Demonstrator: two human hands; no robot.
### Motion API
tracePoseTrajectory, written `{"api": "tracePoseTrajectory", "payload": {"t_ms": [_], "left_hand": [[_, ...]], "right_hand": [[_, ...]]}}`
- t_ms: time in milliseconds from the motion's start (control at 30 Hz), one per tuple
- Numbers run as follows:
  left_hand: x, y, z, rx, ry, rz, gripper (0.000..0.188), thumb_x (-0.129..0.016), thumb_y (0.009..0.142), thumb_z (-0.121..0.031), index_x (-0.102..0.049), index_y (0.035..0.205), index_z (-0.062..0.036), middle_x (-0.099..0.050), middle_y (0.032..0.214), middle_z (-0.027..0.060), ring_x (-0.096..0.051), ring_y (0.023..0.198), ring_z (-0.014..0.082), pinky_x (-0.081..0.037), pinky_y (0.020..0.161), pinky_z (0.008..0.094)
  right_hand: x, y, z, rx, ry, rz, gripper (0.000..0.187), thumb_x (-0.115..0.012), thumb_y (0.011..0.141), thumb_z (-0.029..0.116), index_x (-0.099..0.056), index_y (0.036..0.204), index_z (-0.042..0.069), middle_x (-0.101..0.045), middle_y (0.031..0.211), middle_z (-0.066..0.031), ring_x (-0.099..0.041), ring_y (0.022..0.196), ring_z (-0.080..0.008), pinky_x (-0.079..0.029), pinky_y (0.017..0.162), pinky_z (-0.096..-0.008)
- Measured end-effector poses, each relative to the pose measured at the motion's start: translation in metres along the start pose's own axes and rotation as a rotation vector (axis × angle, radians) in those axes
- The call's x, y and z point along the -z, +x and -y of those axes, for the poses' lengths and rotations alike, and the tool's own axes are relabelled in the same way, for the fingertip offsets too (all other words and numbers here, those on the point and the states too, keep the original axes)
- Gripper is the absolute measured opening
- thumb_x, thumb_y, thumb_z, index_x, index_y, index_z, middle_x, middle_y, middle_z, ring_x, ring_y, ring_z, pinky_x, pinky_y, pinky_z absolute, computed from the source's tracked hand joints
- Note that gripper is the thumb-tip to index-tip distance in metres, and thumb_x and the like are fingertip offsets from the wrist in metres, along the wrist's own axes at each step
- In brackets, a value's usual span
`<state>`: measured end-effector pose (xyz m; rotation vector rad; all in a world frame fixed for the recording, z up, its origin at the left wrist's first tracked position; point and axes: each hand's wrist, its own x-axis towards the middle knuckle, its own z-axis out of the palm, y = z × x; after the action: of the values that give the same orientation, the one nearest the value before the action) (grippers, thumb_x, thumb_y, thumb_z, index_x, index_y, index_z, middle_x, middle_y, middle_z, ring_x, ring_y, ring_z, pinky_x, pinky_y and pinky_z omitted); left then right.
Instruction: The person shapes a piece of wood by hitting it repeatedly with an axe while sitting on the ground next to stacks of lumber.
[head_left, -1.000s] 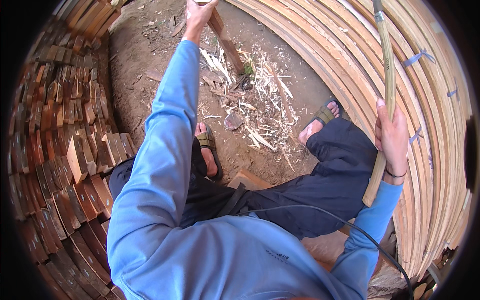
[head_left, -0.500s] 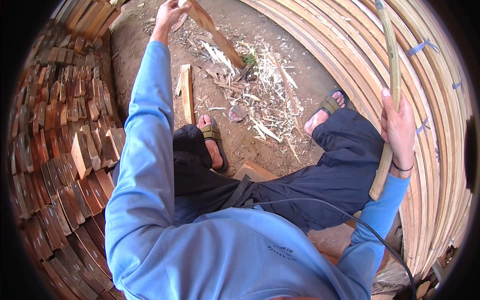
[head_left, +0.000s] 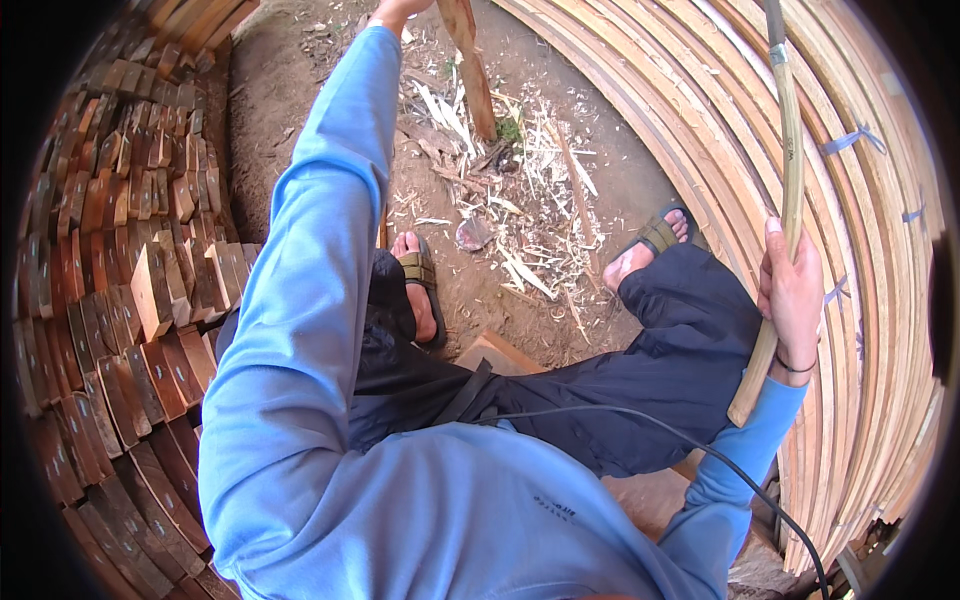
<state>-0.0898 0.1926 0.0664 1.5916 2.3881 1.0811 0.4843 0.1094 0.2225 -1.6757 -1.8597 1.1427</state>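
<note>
**Seated among stacked wood, a stick in each hand**

Nearest the camera is the person's blue long-sleeved top (head_left: 420, 510), with a thin black cable (head_left: 640, 425) running across the lap to the lower right. Dark trousers (head_left: 660, 380) cover both bent legs, and the feet wear sandals: the left one (head_left: 418, 290) near the middle, the right one (head_left: 655, 240) further right.

On the right, the right hand (head_left: 790, 300) is clenched around a long pale wooden handle (head_left: 785, 190), which runs from below the wrist up to the top edge of the view, close alongside the curved wall of long pale planks (head_left: 880, 250).

On the left stands a stack of short reddish-brown wood blocks (head_left: 110, 300), their cut ends facing out (the fisheye bends the rows).

Between the feet and beyond them, the dirt ground (head_left: 290, 110) is littered with pale wood chips and shavings (head_left: 530, 210).

Farthest off, the left arm reaches straight out. The left hand (head_left: 400, 10) is mostly cut off by the top edge, so I cannot tell its grip, though it sits right beside the upper end of a brown wooden stick (head_left: 470, 65) that slants down to the ground amid the shavings.
</note>
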Motion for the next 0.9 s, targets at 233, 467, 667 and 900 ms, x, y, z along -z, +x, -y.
{"api": "tracePoseTrajectory", "payload": {"t_ms": [233, 467, 667, 900], "left_hand": [[-0.019, 0.003, -0.012, -0.038, 0.017, -0.021, 0.044, -0.072, 0.079, -0.026, -0.066, 0.118, -0.0037, -0.070, 0.109, 0.0204, -0.067, 0.104, 0.0339, -0.053, 0.088, 0.0404], [-0.022, 0.011, -0.012, -0.049, 0.041, -0.035, 0.045, -0.071, 0.081, -0.027, -0.065, 0.119, -0.0035, -0.068, 0.110, 0.0225, -0.066, 0.105, 0.0364, -0.053, 0.090, 0.0421], [-0.027, 0.015, -0.006, 0.104, 0.046, 0.069, 0.061, -0.080, 0.077, -0.026, -0.059, 0.133, -0.0124, -0.068, 0.119, 0.0163, -0.063, 0.114, 0.0309, -0.050, 0.098, 0.0381], [-0.019, 0.006, -0.022, -0.029, 0.029, -0.028, 0.043, -0.071, 0.081, -0.027, -0.066, 0.117, -0.0034, -0.068, 0.109, 0.0235, -0.065, 0.105, 0.0381, -0.052, 0.089, 0.0428]], "right_hand": [[0.002, -0.002, -0.006, -0.003, 0.043, 0.000, 0.025, -0.055, 0.101, 0.029, -0.056, 0.103, 0.004, -0.036, 0.052, 0.0087, -0.033, 0.038, -0.0013, -0.024, 0.034, -0.0209], [0.004, 0.000, -0.003, 0.000, 0.013, -0.005, 0.025, -0.056, 0.101, 0.028, -0.056, 0.103, 0.003, -0.040, 0.053, 0.0067, -0.037, 0.039, -0.0032, -0.027, 0.035, -0.0224], [0.003, -0.004, 0.003, -0.002, -0.058, -0.025, 0.025, -0.055, 0.101, 0.028, -0.056, 0.101, 0.003, -0.040, 0.054, 0.0053, -0.038, 0.037, -0.0048, -0.028, 0.035, -0.0238], [0.005, -0.002, -0.003, 0.010, -0.029, -0.008, 0.028, -0.055, 0.101, 0.031, -0.056, 0.104, 0.003, -0.039, 0.051, 0.0059, -0.038, 0.037, -0.0050, -0.029, 0.034, -0.0234]]}}
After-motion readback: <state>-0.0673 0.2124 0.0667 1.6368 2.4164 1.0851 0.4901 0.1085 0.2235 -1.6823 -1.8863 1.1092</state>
